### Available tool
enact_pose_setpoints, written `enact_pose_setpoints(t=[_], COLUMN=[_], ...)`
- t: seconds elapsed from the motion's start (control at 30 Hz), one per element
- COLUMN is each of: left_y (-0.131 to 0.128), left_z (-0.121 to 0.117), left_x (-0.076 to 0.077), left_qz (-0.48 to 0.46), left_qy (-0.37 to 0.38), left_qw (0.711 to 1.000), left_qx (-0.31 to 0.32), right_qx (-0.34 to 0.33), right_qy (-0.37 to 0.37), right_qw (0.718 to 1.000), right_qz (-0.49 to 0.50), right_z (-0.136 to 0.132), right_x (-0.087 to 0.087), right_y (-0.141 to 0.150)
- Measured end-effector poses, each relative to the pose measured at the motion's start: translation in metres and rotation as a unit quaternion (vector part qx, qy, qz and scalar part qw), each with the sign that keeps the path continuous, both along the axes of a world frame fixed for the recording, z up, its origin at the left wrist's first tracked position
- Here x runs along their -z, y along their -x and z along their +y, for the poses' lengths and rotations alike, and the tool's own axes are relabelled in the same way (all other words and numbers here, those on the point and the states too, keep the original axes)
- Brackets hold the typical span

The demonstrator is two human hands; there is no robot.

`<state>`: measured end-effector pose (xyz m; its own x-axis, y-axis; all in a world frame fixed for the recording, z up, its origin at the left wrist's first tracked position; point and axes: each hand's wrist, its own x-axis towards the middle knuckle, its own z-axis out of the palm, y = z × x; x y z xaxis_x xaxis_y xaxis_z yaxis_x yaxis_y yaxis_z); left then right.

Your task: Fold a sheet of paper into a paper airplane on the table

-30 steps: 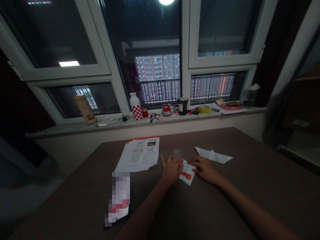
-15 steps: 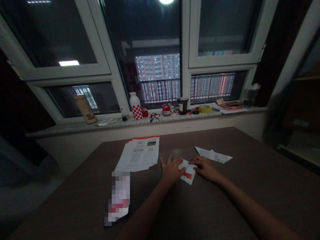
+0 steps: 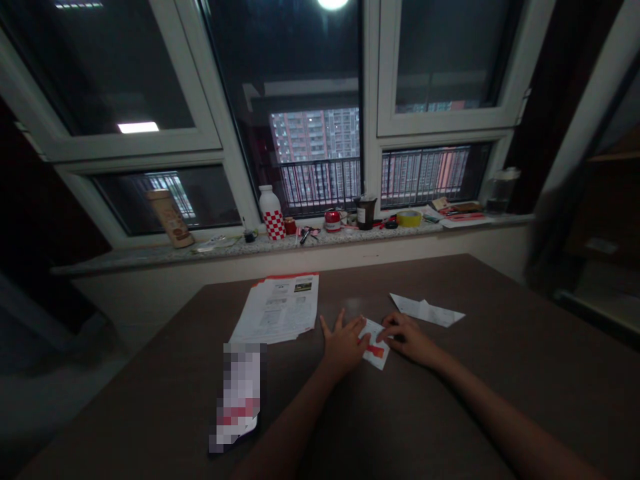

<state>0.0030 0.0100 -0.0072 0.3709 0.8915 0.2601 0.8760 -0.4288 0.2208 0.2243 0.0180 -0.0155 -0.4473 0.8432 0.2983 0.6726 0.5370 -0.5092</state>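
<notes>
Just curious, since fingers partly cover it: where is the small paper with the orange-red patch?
In the head view, the small paper lies on the table just right of centre, between the left hand and the right hand.

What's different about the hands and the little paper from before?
Only small things: the left hand's thumb has slid out further over the folded paper, and a fingertip of the right hand has moved a bit closer to the person. I see nothing newly grabbed or let go. The printed sheets and white paper triangle stayed put.
</notes>
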Motion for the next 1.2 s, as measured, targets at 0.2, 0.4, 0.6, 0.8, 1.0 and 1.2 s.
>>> enact_pose_setpoints(t=[0.2, 0.4, 0.6, 0.8, 1.0, 1.2], left_y=[0.004, 0.001, -0.004, -0.01, -0.011, -0.012], left_z=[-0.004, -0.007, -0.013, -0.019, -0.022, -0.024], left_x=[-0.007, -0.008, -0.006, -0.004, -0.002, -0.001], left_qz=[0.021, 0.045, 0.051, 0.051, 0.036, 0.023], left_qy=[0.023, 0.025, -0.007, -0.05, -0.039, -0.015], left_qw=[0.999, 0.999, 0.998, 0.997, 0.998, 1.0], left_qx=[0.027, 0.016, 0.025, 0.018, 0.018, 0.015], right_qx=[-0.003, -0.006, -0.006, -0.002, -0.012, -0.022], right_qy=[0.011, 0.028, 0.021, 0.028, 0.021, 0.031], right_qw=[1.0, 1.0, 0.999, 0.999, 0.999, 0.998], right_qz=[0.001, 0.012, 0.024, 0.039, 0.049, 0.051], right_z=[0.001, 0.002, 0.002, 0.007, 0.007, 0.008], right_x=[-0.004, -0.005, -0.004, 0.001, -0.001, -0.002], right_y=[-0.002, -0.003, -0.003, -0.005, -0.006, -0.008])
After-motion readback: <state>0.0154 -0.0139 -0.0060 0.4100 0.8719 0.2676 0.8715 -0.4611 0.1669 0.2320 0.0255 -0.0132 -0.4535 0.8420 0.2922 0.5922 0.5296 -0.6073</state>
